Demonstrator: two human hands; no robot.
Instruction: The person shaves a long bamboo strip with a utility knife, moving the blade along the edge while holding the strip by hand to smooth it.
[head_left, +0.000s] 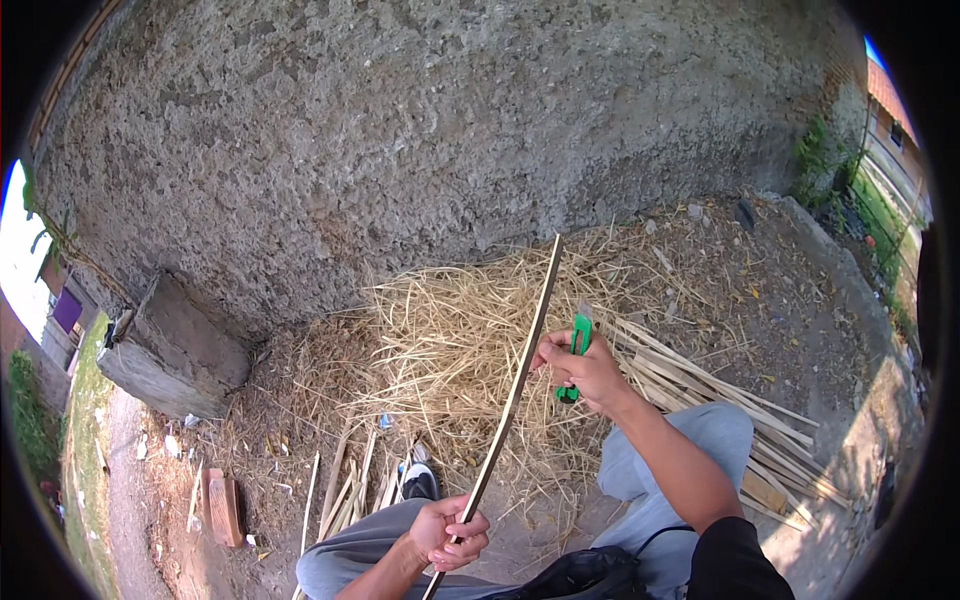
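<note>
Rough, weathered grey wall [430, 130], dusty dirt ground [800, 310], squat block [190, 345] beside the wall at left, reddish brick [222, 508] lying nearer, green plants [820, 160] at right, dappled sunlight [878, 410] along the right edge.

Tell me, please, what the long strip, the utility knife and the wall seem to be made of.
Long strip: probably bamboo or wood, unpainted; pale with a darker side, slightly bent.
Utility knife: likely plastic, smooth, given its even, bright green colour.
Wall: perhaps cement render, rough and matt; its grey surface looks pitted.
</note>
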